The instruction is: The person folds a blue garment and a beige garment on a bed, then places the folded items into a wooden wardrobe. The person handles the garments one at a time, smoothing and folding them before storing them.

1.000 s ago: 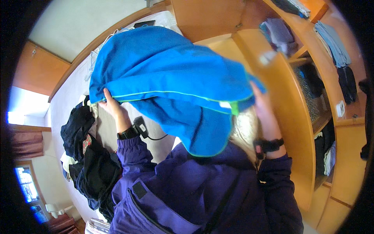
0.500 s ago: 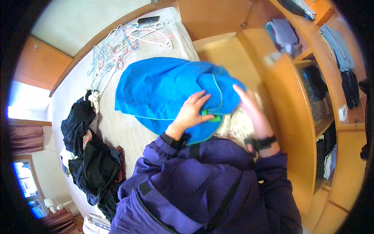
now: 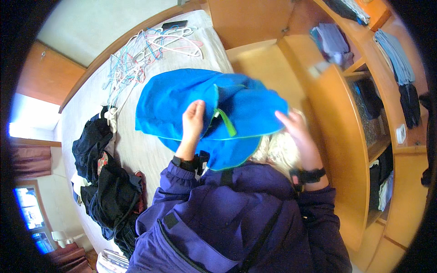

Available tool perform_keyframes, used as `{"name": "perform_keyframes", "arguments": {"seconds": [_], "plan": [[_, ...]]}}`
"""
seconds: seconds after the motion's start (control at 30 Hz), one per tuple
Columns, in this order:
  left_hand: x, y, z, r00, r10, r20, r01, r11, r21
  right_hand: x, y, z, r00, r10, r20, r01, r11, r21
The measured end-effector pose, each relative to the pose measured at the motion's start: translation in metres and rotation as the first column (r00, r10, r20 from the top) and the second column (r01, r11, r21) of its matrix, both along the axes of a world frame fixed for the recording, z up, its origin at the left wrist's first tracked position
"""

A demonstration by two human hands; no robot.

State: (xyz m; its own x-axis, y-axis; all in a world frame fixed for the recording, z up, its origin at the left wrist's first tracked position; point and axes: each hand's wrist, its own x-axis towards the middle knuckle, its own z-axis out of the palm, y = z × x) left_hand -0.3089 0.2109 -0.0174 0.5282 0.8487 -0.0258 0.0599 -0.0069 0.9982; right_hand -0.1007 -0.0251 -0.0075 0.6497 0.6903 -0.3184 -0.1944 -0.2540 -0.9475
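A bright blue cloth piece point(image 3: 168, 104) with thin green edging lies folded over in front of me; I cannot tell what kind of item it is. My left hand point(image 3: 193, 120) pinches a raised fold of it, fingers closed. Beside that hand a green strap point(image 3: 226, 122) hangs from the fold. At the right end, my right hand point(image 3: 295, 126) grips the cloth's edge, thumb on top, its other fingers partly hidden. Below the right hand, a shiny cream-coloured fabric point(image 3: 277, 149) shows between the cloth and my purple jacket.
On the bed point(image 3: 141, 154) lie tangled hangers point(image 3: 141, 54), a dark flat object point(image 3: 175, 24) and a heap of black clothes point(image 3: 109, 191). An open wooden wardrobe point(image 3: 346, 150) with folded clothes on its shelves stands close at the right.
My left hand has moved left and closed on a fold, lifting it so the green strap hangs free. The right hand has come slightly down onto the cloth's right edge.
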Motion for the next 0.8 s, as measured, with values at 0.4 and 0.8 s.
{"name": "perform_keyframes", "arguments": {"seconds": [0.4, 0.8], "plan": [[0.009, -0.034, 0.014, 0.931, 0.303, -0.202, -0.009, 0.574, 0.819, -0.025, 0.018, 0.045, 0.984, -0.157, 0.084, 0.147, 0.982, 0.116], [-0.012, -0.01, 0.036, 0.906, 0.301, -0.298, 0.06, 0.607, 0.793, -0.029, 0.021, 0.056, 0.961, -0.243, 0.135, 0.231, 0.968, 0.097]]}}
